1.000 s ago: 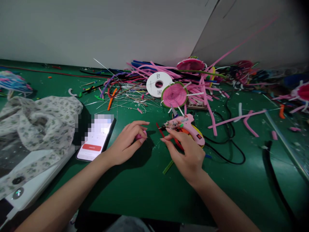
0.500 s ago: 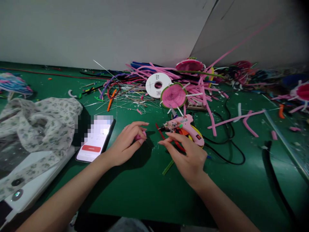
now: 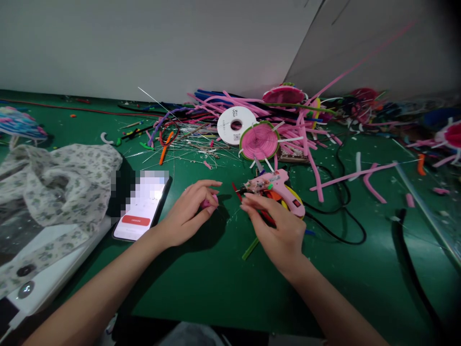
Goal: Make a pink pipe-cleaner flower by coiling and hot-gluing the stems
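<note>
Between the thumb and fingers of my left hand [image 3: 192, 211] is a small pink piece [image 3: 211, 201], partly covered by the fingers. My right hand [image 3: 275, 226] has its thumb and forefinger close together in a pinch; whatever they hold, if anything, is too small to make out. Just beyond it lies a pink glue gun [image 3: 286, 192] with an orange and a red piece partly under it. A pink coiled disc with a green rim [image 3: 259, 142] leans on a white spool [image 3: 230, 120]. One short green strip [image 3: 250, 249] rests left of my right wrist.
A lit phone [image 3: 139, 206] lies left of my left hand, beside a floral cloth [image 3: 65, 192] over a white device [image 3: 54, 259]. Pink stems [image 3: 309, 163] and thin wires [image 3: 190, 137] are heaped at the back. A black cable [image 3: 347, 211] loops on the right.
My right hand's fingertips have shifted slightly right and toward the glue gun, and the pinch has changed a little. My left hand has barely moved and keeps the pink piece.
</note>
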Tool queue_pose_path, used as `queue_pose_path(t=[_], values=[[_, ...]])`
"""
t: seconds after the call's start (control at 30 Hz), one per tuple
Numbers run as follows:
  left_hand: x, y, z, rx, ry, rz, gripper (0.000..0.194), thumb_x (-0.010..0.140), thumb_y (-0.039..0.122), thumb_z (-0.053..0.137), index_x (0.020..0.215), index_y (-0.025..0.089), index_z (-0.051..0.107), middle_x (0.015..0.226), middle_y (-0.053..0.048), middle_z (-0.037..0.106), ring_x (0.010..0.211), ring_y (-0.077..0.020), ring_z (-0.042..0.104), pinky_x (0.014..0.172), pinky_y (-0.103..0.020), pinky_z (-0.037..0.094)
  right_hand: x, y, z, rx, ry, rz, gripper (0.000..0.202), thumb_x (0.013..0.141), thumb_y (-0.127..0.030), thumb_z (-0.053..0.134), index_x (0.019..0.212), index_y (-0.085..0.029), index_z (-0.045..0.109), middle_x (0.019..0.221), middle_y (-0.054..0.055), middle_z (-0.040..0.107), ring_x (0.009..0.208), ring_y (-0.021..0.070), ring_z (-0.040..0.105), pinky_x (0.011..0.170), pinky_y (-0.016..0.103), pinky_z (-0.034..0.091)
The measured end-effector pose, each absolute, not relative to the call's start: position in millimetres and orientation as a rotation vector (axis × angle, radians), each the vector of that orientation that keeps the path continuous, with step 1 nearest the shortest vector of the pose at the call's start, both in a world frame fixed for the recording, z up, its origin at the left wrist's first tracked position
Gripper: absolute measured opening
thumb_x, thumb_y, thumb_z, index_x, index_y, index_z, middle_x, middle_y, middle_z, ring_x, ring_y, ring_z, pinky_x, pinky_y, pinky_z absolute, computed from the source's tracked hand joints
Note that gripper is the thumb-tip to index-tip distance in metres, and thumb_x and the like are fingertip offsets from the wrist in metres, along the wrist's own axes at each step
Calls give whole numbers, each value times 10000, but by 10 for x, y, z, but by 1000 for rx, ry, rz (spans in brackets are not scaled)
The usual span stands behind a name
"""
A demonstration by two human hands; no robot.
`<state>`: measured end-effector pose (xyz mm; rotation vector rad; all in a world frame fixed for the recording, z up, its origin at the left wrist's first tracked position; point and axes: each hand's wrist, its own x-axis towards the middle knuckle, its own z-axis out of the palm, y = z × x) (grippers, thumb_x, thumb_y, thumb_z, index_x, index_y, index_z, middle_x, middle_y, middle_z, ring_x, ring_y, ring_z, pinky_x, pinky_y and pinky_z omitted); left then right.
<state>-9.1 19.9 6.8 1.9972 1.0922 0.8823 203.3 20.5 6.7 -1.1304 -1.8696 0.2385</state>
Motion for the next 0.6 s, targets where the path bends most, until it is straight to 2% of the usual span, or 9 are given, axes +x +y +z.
queue_pose_path(t=[0.03, 0.1, 0.17, 0.2, 0.27, 0.33, 0.47, 0.6], values=[[-92, 198, 71, 1997, 1092, 881, 87, 947, 214, 405, 893, 204, 473, 1337, -93, 468, 1239, -243, 475, 1010, -501, 382, 2043, 201, 71, -1177, -1845, 247, 149, 833, -238, 647, 980, -252, 665, 763, -8, 725, 651, 135, 667, 645, 270, 550], [-92, 198, 75, 2000, 1091, 877, 98, 948, 221, 398, 883, 203, 469, 1329, -97, 472, 1239, -249, 474, 1008, -505, 382, 2066, 192, 90, -1242, -1814, 277, 174, 762, -380, 719, 845, -236, 669, 501, -55, 577, 451, 101, 529, 487, 238, 453], [-92, 199, 75, 2004, 1091, 878, 101, 946, 220, 398, 879, 201, 472, 1327, -99, 473, 1237, -252, 474, 1008, -508, 381, 2087, 188, 119, -1250, -1791, 432, 253, 808, -470, 642, 815, -218, 664, 413, -77, 420, 387, 81, 417, 416, 224, 348], [-92, 199, 74, 2006, 1090, 880, 100, 945, 218, 399, 881, 201, 474, 1328, -99, 471, 1236, -252, 475, 1009, -509, 380, 2093, 191, 133, -1246, -1759, 576, 304, 863, -495, 554, 855, -212, 664, 416, -77, 400, 378, 77, 393, 399, 220, 315], [-92, 201, 71, 2005, 1086, 888, 97, 944, 213, 398, 884, 202, 474, 1325, -99, 472, 1235, -249, 476, 1011, -509, 379, 2096, 214, 150, -1243, -1629, 908, 426, 948, -507, 355, 970, -200, 650, 470, -58, 474, 376, 73, 400, 390, 214, 310], [-92, 201, 70, 2001, 1085, 892, 98, 945, 212, 397, 882, 203, 471, 1313, -97, 480, 1239, -246, 472, 1014, -507, 377, 2093, 260, 150, -1211, -1442, 1166, 526, 953, -550, 261, 1010, -182, 632, 552, -24, 580, 387, 77, 448, 398, 215, 354], [-91, 194, 77, 2001, 1097, 883, 96, 948, 222, 401, 895, 203, 479, 1326, -102, 470, 1242, -249, 468, 1013, -510, 378, 2096, 380, 137, -1073, -1120, 1465, 578, 927, -608, 232, 1030, -169, 593, 726, 43, 697, 454, 112, 568, 529, 278, 517], [-90, 192, 82, 1997, 1096, 876, 94, 948, 216, 399, 887, 202, 469, 1336, -104, 465, 1244, -248, 467, 1020, -512, 372, 2124, 456, 136, -1022, -997, 1560, 527, 935, -583, 228, 1080, -196, 556, 986, 87, 716, 628, 144, 660, 654, 331, 577]])
